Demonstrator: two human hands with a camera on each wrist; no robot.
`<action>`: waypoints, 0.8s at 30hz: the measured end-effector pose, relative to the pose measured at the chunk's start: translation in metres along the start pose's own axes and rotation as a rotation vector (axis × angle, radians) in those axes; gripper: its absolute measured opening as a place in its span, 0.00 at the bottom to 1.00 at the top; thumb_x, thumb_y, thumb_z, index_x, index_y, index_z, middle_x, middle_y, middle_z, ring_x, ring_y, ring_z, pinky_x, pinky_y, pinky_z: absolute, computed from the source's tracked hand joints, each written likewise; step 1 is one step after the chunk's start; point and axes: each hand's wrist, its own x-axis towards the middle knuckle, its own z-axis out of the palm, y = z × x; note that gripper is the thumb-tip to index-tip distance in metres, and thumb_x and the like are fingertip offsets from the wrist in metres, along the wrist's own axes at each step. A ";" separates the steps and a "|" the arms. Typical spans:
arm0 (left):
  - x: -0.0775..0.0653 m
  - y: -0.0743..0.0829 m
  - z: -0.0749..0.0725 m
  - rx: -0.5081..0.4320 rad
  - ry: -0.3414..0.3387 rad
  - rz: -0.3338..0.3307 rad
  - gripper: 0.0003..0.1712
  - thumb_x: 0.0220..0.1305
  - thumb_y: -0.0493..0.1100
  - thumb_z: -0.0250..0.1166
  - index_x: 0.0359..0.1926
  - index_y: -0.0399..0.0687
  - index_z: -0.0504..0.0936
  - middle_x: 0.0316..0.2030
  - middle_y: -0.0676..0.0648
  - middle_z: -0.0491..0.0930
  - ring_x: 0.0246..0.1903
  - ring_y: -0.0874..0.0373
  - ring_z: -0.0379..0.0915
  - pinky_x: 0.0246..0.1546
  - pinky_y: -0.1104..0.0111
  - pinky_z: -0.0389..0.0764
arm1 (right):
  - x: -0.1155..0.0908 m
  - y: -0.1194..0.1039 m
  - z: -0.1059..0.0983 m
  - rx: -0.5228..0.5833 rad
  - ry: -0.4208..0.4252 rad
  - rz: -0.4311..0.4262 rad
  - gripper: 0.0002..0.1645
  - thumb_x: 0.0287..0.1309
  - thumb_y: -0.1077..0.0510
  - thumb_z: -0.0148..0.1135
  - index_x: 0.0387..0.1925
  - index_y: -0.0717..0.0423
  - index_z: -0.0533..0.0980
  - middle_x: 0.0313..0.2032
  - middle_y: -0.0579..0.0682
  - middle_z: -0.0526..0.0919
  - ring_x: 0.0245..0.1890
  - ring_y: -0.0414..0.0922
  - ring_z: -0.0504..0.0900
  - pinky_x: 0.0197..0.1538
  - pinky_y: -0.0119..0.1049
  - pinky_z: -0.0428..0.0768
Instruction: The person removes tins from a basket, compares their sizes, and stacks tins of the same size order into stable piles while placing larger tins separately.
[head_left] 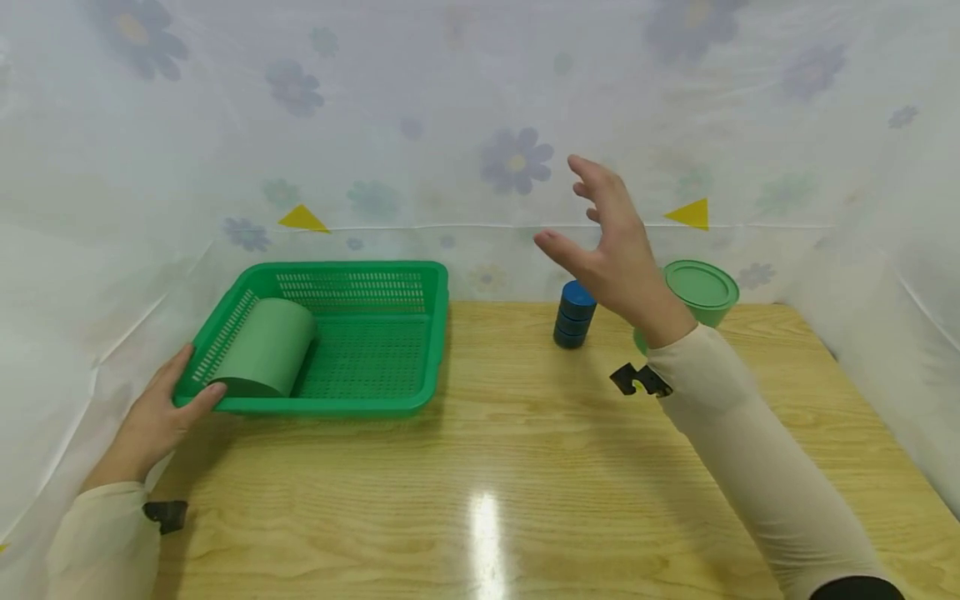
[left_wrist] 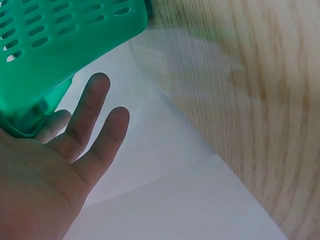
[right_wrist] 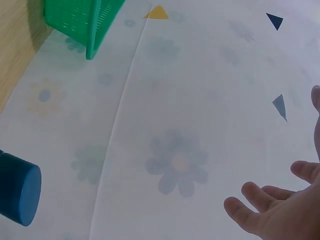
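A green plastic basket (head_left: pixel 438 342) with slotted walls stands on the left of the table. Inside it, along the left wall, a light green cylinder (head_left: pixel 262 346) lies on its side. My left hand (head_left: pixel 153 417) grips the basket's near-left corner, thumb over the rim; in the left wrist view its other fingers (left_wrist: pixel 90 115) stretch out below the basket. Raised above the table with fingers spread, my right hand (head_left: pixel 618 254) holds nothing. Below and left of it stands a blue ridged cylinder (head_left: pixel 573 317), whose smooth end also shows in the right wrist view.
A light green round-topped container (head_left: pixel 701 287) stands behind my right wrist, partly hidden by it. White flowered sheeting (head_left: pixel 420 125) encloses the back and sides of the wooden table (head_left: pixel 420 500). Yellow triangles (head_left: pixel 690 214) mark the back sheet.
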 end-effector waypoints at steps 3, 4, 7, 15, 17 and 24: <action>0.000 0.001 0.000 0.002 0.000 -0.005 0.50 0.77 0.57 0.54 0.81 0.45 0.32 0.75 0.23 0.33 0.70 0.19 0.31 0.62 0.26 0.41 | 0.007 -0.004 0.007 0.013 -0.003 -0.015 0.48 0.64 0.38 0.65 0.79 0.44 0.55 0.75 0.42 0.57 0.71 0.43 0.63 0.68 0.44 0.65; 0.000 0.001 0.000 0.001 -0.001 -0.007 0.50 0.77 0.57 0.54 0.81 0.45 0.32 0.75 0.23 0.33 0.70 0.19 0.31 0.62 0.26 0.41 | 0.009 -0.005 0.010 0.017 -0.003 -0.018 0.48 0.64 0.38 0.65 0.79 0.44 0.55 0.75 0.42 0.57 0.71 0.43 0.63 0.68 0.44 0.65; 0.000 0.000 0.000 0.003 -0.001 -0.005 0.50 0.77 0.57 0.53 0.80 0.45 0.31 0.75 0.23 0.33 0.70 0.19 0.30 0.62 0.26 0.41 | 0.014 -0.008 0.018 0.041 -0.016 -0.025 0.49 0.64 0.37 0.64 0.79 0.45 0.55 0.75 0.44 0.56 0.71 0.44 0.63 0.69 0.46 0.65; 0.002 0.001 0.002 -0.020 -0.007 0.001 0.50 0.76 0.57 0.54 0.81 0.48 0.31 0.75 0.23 0.32 0.70 0.19 0.30 0.62 0.25 0.41 | 0.024 -0.007 0.034 0.087 -0.044 0.009 0.50 0.63 0.33 0.62 0.79 0.46 0.56 0.75 0.45 0.57 0.70 0.44 0.64 0.68 0.47 0.66; 0.002 0.001 0.002 -0.019 -0.001 0.003 0.50 0.76 0.57 0.54 0.81 0.47 0.32 0.75 0.23 0.33 0.70 0.19 0.30 0.62 0.26 0.41 | 0.026 -0.008 0.037 0.090 -0.052 0.021 0.49 0.64 0.35 0.63 0.79 0.45 0.56 0.74 0.45 0.58 0.70 0.42 0.64 0.68 0.47 0.66; 0.000 -0.002 0.001 -0.026 0.008 0.005 0.50 0.76 0.56 0.55 0.81 0.48 0.32 0.76 0.24 0.33 0.71 0.20 0.30 0.62 0.26 0.40 | 0.038 -0.014 0.054 0.113 -0.082 0.057 0.48 0.65 0.40 0.64 0.79 0.44 0.54 0.75 0.42 0.56 0.70 0.39 0.63 0.69 0.46 0.64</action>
